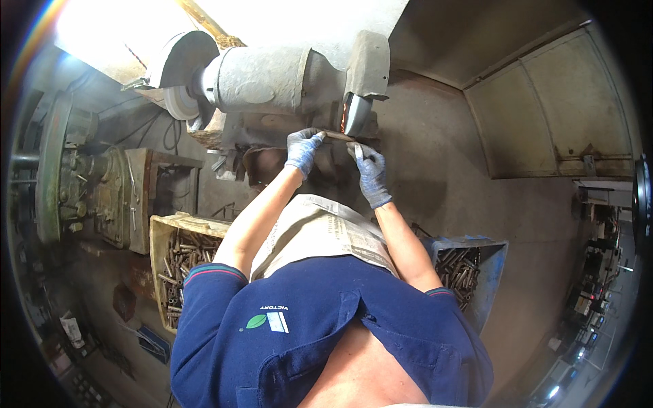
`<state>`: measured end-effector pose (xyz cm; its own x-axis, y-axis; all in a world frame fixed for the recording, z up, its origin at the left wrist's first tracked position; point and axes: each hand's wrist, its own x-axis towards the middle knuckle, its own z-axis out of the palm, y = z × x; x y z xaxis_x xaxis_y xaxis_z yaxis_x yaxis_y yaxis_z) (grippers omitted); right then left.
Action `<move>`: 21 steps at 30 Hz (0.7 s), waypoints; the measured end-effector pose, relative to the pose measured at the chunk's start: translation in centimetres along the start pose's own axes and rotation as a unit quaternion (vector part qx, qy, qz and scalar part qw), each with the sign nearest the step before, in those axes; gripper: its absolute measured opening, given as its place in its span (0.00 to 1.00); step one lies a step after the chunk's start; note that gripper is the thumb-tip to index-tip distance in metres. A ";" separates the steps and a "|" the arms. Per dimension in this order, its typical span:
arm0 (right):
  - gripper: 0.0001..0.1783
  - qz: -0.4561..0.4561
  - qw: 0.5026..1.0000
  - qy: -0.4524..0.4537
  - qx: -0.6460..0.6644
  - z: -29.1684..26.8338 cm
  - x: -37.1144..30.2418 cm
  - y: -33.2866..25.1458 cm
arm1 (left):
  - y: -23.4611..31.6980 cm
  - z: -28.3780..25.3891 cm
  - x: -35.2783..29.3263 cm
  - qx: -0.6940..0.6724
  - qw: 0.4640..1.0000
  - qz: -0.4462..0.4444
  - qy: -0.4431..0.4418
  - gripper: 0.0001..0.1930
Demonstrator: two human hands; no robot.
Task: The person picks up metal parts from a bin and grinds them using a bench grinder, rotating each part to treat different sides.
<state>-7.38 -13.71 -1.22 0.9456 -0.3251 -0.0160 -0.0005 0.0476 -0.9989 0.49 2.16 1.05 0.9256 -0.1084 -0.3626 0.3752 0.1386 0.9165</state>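
Both my hands wear blue-grey work gloves. Between them they hold a short metal rod (338, 136) against the right wheel (356, 117) of a bench grinder (262, 78). Orange sparks fly at the wheel, just above the rod. My left hand (303, 147) is closed on the rod's left end, and my right hand (369, 170) pinches its right end. A grey guard (371, 64) covers the upper part of that wheel. The grinder's left wheel (181, 102) shows a pale disc under its own guard.
A yellow crate (161, 272) of metal rods stands at my left, a blue crate (491, 279) with similar pieces at my right. A green machine (102, 177) is at far left. A metal cabinet (551, 109) stands at far right. A paper-like cover (320, 231) lies over my lap.
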 end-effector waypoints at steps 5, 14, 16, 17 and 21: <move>0.12 0.015 0.999 0.026 0.033 -2.9 -0.1 -0.5 | -3.1 2.6 1.3 -0.006 0.999 -0.015 -0.030 0.06; 0.11 0.031 0.999 0.033 0.022 -2.5 0.3 -0.7 | -1.1 3.0 0.1 -0.044 0.996 -0.071 -0.020 0.05; 0.10 0.036 0.998 0.027 0.050 -1.6 0.4 -0.1 | -1.2 2.1 0.6 -0.063 0.997 -0.043 -0.016 0.05; 0.10 0.039 0.997 0.025 0.064 -1.2 0.5 0.0 | -0.9 1.8 0.6 -0.072 0.997 -0.030 -0.014 0.05; 0.10 0.037 0.997 0.024 0.067 -0.1 0.5 0.3 | 0.2 0.8 0.3 0.007 1.000 -0.024 0.008 0.04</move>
<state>-6.94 -13.91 -1.52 0.9277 -0.3612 -0.0947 -0.0231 0.1977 -0.9800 0.85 1.39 1.25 0.9068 -0.0997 -0.4095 0.4195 0.1204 0.8997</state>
